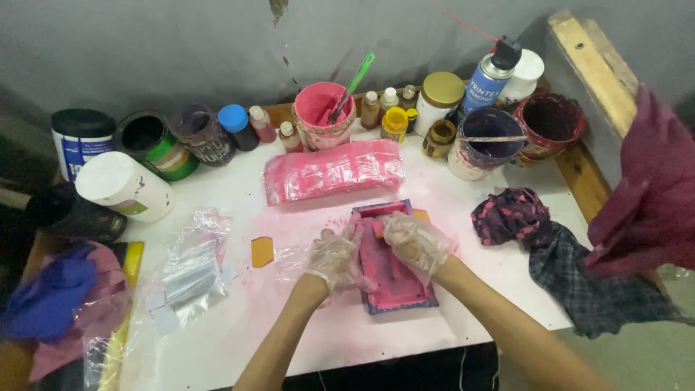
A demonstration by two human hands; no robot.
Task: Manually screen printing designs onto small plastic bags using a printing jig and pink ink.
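I have both gloved hands down on the pink-smeared printing frame (394, 269), which lies flat near the front edge of the white surface (239, 318), just in front of the pink-stained plastic packet (333, 171). My left hand (334, 259) presses on the frame's left rim, fingers curled together against it. My right hand (418, 242) is closed on a small orange scraper (378, 228) at the frame's top end; a second orange card (262, 251) lies apart to the left.

What worries me: the thin plastic gloves look wet with pink ink, so the scraper could slip from my fingers mid-stroke, or the frame could skate on the slick pink patch beneath it and smear. The frame sits close to the front edge, so a hard pull toward me might push it off. The dark rags (517, 217) lie near my right forearm and could drag through wet ink
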